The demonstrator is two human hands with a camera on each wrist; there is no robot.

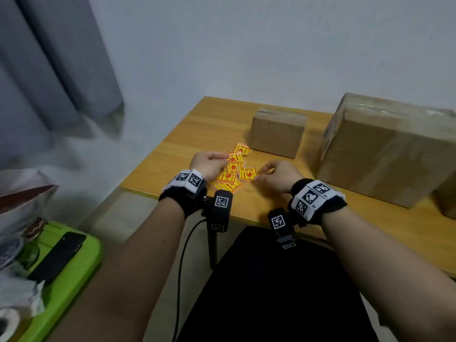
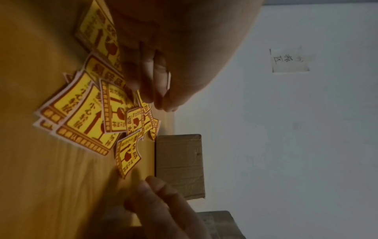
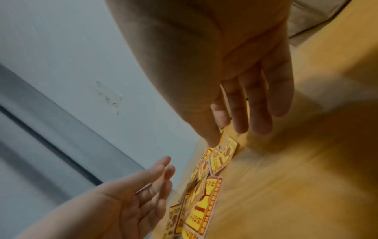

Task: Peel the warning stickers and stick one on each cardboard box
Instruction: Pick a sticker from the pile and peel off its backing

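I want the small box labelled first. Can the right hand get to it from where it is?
Probably yes: the right hand hovers open just short of the small box, with only bare table between them. The large box stands off to its right.

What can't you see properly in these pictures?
- Head view: tiny, blurry print on the stickers.
- Head view: a third box, cut off by the right edge.
- Left wrist view: whether the left hand touches a sticker; dark and blurred.
- Right wrist view: the big box, mostly cut off.
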